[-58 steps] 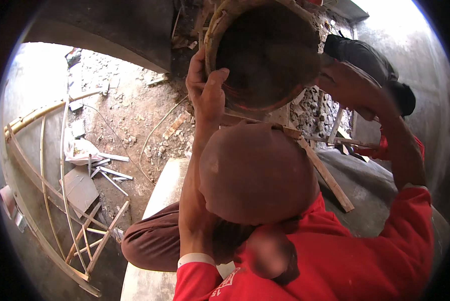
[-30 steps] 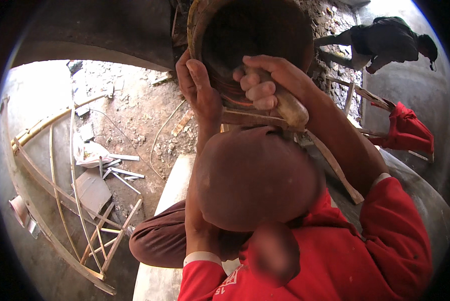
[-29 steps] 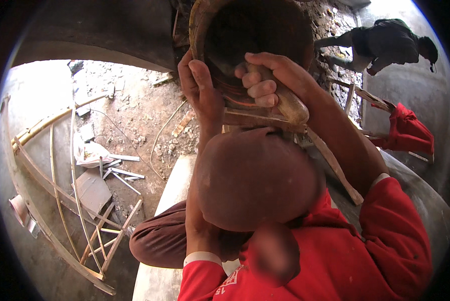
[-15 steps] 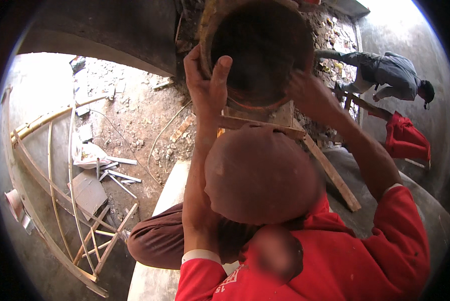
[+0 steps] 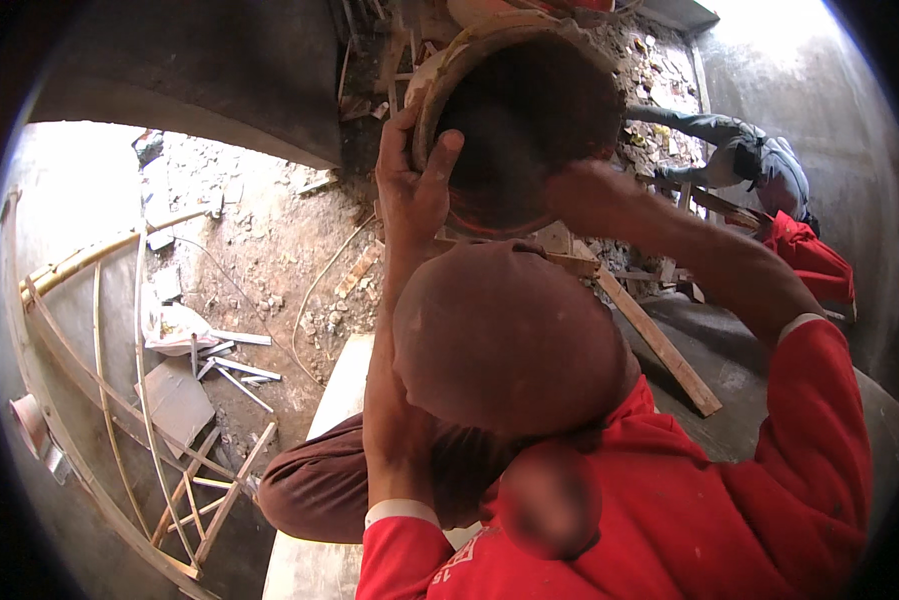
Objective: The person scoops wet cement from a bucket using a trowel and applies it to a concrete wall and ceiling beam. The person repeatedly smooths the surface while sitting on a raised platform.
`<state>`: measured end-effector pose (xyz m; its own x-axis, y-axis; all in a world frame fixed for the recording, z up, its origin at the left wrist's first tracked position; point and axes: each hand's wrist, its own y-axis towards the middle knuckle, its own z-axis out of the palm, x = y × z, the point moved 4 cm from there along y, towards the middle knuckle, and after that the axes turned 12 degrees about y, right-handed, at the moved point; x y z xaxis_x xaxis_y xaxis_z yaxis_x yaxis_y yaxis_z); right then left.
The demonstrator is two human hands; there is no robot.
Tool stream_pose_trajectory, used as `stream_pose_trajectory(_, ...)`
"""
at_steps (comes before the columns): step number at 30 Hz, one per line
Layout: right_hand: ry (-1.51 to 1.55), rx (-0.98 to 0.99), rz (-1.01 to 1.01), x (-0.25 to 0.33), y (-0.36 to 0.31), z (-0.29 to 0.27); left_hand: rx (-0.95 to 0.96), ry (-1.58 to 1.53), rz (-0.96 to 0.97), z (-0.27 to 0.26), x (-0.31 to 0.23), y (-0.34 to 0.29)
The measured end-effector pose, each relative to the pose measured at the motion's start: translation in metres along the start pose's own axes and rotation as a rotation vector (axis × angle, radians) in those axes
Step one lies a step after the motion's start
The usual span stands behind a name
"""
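Note:
A round bucket (image 5: pixel 447 75) with a dark inside and a pale, crusted rim is tilted with its mouth toward me. My left hand (image 5: pixel 412 185) grips its left rim, thumb on the inner side and fingers around the outside. At the lower right of the mouth, my right hand (image 5: pixel 584 195) reaches into the opening. Motion smears its fingers, so whether they hold anything is hidden. Below the bucket rises my knee in brown trousers (image 5: pixel 509 340), between my two forearms.
A wooden plank (image 5: pixel 659 345) slants to the right of my knee. On the right a co-worker (image 5: pixel 749 160) bends near a red cloth (image 5: pixel 814 260). Rubble ground (image 5: pixel 259 200) lies left, with a white bag (image 5: pixel 174 325), wood strips and a bamboo frame (image 5: pixel 99 370). A dark slab edge (image 5: pixel 209 110) overhangs.
My right hand has moved left and slightly down, farther over the bucket's mouth. The bucket has shifted a little, and my left hand keeps its rim. The co-worker has bent lower.

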<state>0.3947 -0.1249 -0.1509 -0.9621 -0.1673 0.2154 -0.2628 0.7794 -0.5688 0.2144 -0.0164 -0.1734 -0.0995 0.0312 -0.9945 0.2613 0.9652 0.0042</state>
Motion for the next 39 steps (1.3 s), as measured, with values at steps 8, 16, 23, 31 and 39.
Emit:
stream_pose_trajectory(8,0.322,-0.044,0.357,-0.020,0.014,-0.003,-0.042,0.276,0.025,-0.003,-0.002,0.010)
stream_pose_trajectory(16,0.154,-0.172,0.156,-0.032,0.001,-0.028,0.005,-0.123,-0.003,0.009,-0.004,0.000)
stream_pose_trajectory(23,0.306,0.048,0.187,-0.022,-0.005,0.019,-0.084,-0.034,0.040,0.006,0.004,0.012)
stream_pose_trajectory(31,-0.041,-0.118,0.120,-0.021,0.011,0.001,0.006,-0.103,0.061,0.018,-0.005,0.005)
stream_pose_trajectory(39,0.143,-0.430,0.152,-0.039,0.004,0.014,-0.015,-0.113,0.018,0.016,0.000,0.006)
